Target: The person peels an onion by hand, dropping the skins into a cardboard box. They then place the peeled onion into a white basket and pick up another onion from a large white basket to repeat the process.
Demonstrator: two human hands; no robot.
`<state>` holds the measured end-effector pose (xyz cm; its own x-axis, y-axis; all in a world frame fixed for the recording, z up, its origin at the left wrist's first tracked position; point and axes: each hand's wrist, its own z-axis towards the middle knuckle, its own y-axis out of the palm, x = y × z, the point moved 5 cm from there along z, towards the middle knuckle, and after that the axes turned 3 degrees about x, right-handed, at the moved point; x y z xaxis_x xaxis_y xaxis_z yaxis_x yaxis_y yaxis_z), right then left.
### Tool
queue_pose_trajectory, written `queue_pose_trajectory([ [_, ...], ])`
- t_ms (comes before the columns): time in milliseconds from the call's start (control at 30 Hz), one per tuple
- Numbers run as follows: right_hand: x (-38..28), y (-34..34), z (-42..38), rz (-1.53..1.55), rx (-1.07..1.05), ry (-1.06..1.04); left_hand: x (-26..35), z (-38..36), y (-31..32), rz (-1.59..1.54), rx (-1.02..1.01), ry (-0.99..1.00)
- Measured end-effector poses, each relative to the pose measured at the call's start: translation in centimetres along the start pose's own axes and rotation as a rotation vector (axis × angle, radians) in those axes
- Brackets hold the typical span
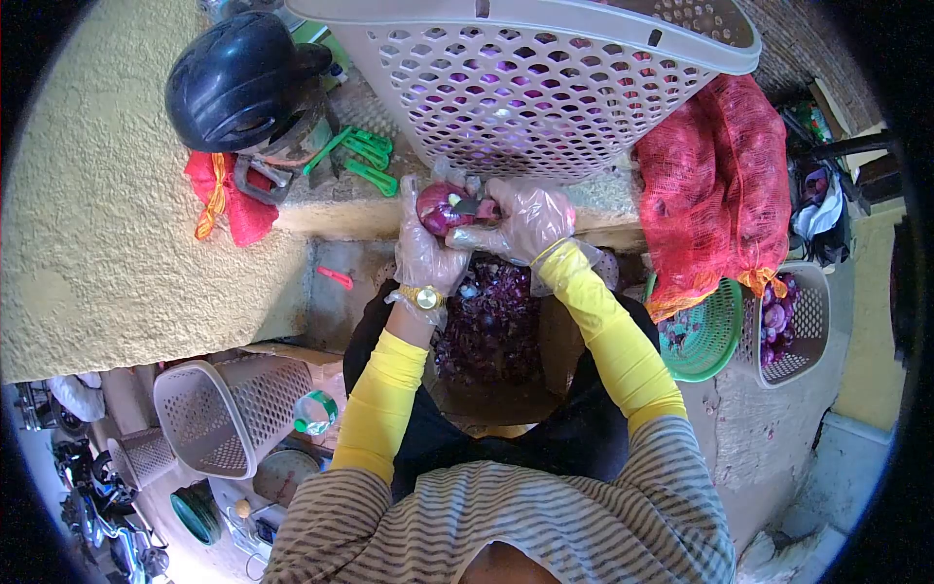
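My left hand [428, 251], in a clear plastic glove, is closed around a red onion [438, 210] with a pale cut patch on top. My right hand [537, 218], gloved the same way, grips a small knife [467, 206]; its dark blade lies against the onion. Part of the knife's handle is hidden by the fingers. Below both hands, between the knees, purple onion skins [486, 326] fill a box. Just beyond the hands stands a tall beige perforated basket [399, 88] with onions showing through its holes.
Red mesh sacks [715, 185] hang on the right above a green basket [725, 336] and a beige basket of onions [776, 321]. On the left ledge are a black helmet [229, 83] and green clips [365, 151]. A beige basket [209, 419] and a bottle [316, 411] stand lower left.
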<state>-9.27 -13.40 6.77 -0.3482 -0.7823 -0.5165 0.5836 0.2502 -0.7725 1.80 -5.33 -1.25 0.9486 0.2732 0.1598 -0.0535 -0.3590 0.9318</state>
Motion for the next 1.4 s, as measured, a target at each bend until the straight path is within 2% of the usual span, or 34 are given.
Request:
queue_pose_trajectory([
  [200, 0.0, 0.3, 0.0, -0.024, -0.008, 0.0, 0.1, -0.4, 0.6, -0.002, -0.042, 0.022],
  [367, 0.4, 0.7, 0.0, -0.033, -0.027, 0.033, 0.1, -0.5, 0.5, 0.014, 0.037, 0.017],
  [500, 0.2, 0.6, 0.0, -0.051, -0.044, 0.062, 0.3, -0.3, 0.5, 0.049, 0.025, 0.048],
  [800, 0.7, 1.4, -0.4, -0.02, -0.047, 0.07, 0.4, -0.4, 0.6, 0.077, -0.119, 0.059],
  [1200, 1.0, 2.2, -0.5, 0.085, -0.003, 0.064, 0.7, -0.1, 0.3, 0.093, -0.028, 0.093],
  [1267, 0.4, 2.0, -0.6, 0.031, -0.005, -0.037, 0.6, -0.3, 0.4, 0.14, 0.057, 0.109],
  [1400, 0.2, 2.0, -0.7, -0.023, -0.072, -0.076, 0.7, -0.4, 0.3, 0.153, 0.059, 0.103],
])
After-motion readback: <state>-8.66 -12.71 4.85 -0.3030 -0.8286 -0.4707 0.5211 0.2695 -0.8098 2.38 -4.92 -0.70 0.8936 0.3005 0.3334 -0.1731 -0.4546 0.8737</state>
